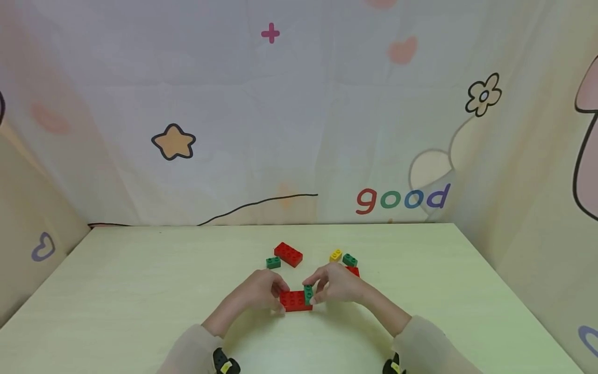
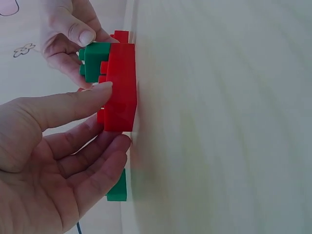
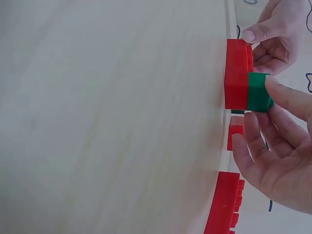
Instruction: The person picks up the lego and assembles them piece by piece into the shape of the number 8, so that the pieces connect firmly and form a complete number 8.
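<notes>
A red eight-stud toy brick (image 1: 293,301) lies on the table in front of the person, studs up. At its left end the left hand (image 1: 262,289) holds it between thumb and fingers; in the left wrist view the thumb presses its near long side at the top edge. A small green brick (image 1: 308,295) stands across the red brick's right end, its own studs up. My right hand (image 1: 339,283) pinches this green brick (image 3: 258,91) between thumb and fingers. In the right wrist view its underside meets the top of the red brick (image 3: 236,73).
Behind the left hand lie another red brick (image 1: 288,254) and a small green brick (image 1: 273,263). Beyond the right hand are a yellow brick (image 1: 335,255), a green brick (image 1: 350,259) and a partly hidden red brick (image 1: 353,271). A printed cloth (image 1: 243,130) hangs behind the pale table (image 1: 163,291).
</notes>
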`<state>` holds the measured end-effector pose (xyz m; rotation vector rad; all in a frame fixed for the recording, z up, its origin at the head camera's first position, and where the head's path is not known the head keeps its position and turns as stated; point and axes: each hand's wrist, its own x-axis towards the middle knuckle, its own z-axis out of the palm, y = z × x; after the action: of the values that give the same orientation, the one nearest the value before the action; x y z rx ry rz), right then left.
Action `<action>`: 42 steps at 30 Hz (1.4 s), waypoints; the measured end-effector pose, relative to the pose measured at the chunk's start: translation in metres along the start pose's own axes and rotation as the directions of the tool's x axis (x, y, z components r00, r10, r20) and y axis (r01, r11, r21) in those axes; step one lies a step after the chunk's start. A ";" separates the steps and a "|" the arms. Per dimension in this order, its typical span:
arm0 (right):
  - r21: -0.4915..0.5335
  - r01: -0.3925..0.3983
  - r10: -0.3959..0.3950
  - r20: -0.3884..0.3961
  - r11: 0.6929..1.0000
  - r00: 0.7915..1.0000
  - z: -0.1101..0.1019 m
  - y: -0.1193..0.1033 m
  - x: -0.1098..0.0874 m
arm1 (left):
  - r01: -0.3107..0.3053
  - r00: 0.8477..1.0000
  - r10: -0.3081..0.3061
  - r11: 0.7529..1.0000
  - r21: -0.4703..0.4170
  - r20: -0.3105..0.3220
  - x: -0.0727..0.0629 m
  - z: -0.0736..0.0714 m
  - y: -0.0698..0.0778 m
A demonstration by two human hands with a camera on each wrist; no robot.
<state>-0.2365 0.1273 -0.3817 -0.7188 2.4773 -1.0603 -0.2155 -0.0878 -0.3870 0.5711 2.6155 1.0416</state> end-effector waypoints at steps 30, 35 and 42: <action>0.025 -0.031 0.031 -0.003 0.999 1.000 0.002 0.002 -0.001 | 0.035 0.936 -0.050 0.998 -0.051 -0.348 0.018 -0.014 -0.032; 0.024 -0.030 0.030 -0.003 0.999 1.000 0.001 0.003 -0.002 | 0.111 0.908 -0.120 0.993 -0.045 -0.403 0.024 -0.015 -0.028; 0.027 -0.034 0.034 -0.004 0.999 0.999 0.001 0.002 -0.002 | 0.235 0.893 -0.219 0.972 -0.009 -0.393 0.037 -0.014 -0.023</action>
<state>-0.2349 0.1290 -0.3838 -0.6641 2.4656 -1.0817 -0.2597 -0.0947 -0.3967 0.0550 2.9571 1.1253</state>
